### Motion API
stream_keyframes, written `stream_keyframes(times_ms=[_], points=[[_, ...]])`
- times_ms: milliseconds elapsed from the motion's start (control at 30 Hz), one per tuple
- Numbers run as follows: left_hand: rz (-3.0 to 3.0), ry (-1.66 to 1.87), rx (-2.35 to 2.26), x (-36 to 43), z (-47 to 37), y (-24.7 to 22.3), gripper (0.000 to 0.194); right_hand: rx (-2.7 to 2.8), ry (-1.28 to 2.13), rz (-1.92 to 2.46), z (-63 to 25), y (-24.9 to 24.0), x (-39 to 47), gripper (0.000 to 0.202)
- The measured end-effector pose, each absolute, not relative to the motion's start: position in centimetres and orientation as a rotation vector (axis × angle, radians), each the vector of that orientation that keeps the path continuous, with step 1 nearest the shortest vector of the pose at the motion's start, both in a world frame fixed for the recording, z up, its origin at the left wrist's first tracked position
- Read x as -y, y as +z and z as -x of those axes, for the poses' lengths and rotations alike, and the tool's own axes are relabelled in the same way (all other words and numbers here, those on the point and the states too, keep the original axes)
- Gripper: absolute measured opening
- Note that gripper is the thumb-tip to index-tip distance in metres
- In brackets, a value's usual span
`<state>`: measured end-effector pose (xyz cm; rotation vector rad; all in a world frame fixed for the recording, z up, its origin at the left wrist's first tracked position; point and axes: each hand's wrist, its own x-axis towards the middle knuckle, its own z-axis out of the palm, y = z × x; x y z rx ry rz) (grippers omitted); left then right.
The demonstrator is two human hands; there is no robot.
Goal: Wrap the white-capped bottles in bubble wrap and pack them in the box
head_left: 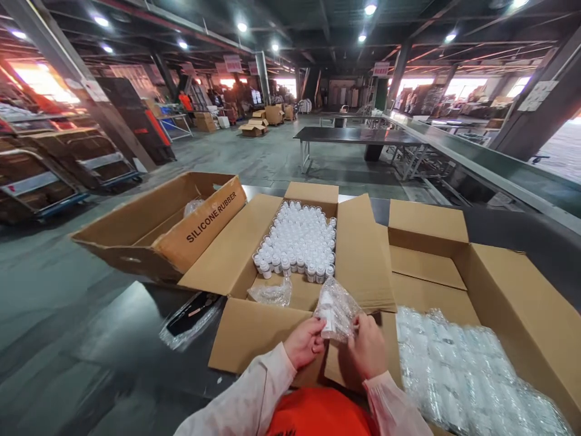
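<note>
Bottle [328, 313], in the head view: showed white through the bubbly film of a clear bag [344, 306], raised above the near flaps of the middle carton [363, 260]. Was pinched at the near left end of the bag by the left hand [305, 343], thumb against forefinger, other fingers curled in. Was gripped along the bag's right edge by the right hand [368, 346], fingers bent, with little gap at the tips. Seemed held from two sides to keep the film spread and the bottle steady inside.

Saw packed bottles [299, 239] standing caps up in the middle carton, just far of the hands, perhaps set there for a short reach. Saw loose wrap [275, 293] at that carton's near left. To the right, saw wrapped bottles [458, 363] side by side in the right carton [512, 297], likely laid close to save room. Farther left, saw a box [200, 239] marked SILICONE RUBBER.

Placed against the hands, lay between them: just far and right of the left fingertips, left of the right hand, with film bridging that gap. Could not tell whether the left fingertips pressed on bottle or only on film.
</note>
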<state>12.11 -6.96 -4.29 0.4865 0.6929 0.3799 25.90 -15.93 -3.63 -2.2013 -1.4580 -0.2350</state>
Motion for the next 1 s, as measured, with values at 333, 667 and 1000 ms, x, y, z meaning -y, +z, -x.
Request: stream_keyframes(times_ms=[333,667,1000], points=[[-0.608,0.497,-0.671,7.3,-13.7,-3.3,0.035,1.568,-0.213,1.578,-23.7,-2.2,16.0,0.02],[-0.514,0.722,-0.649,6.6,-16.1,-2.1,0.027,1.593,0.018,1.478,-23.1,-2.1,16.2,0.026],[-0.487,0.851,-0.954,5.3,-16.3,-6.5,0.036,1.607,0.269,1.429,-21.6,-3.6,15.7,0.018]])
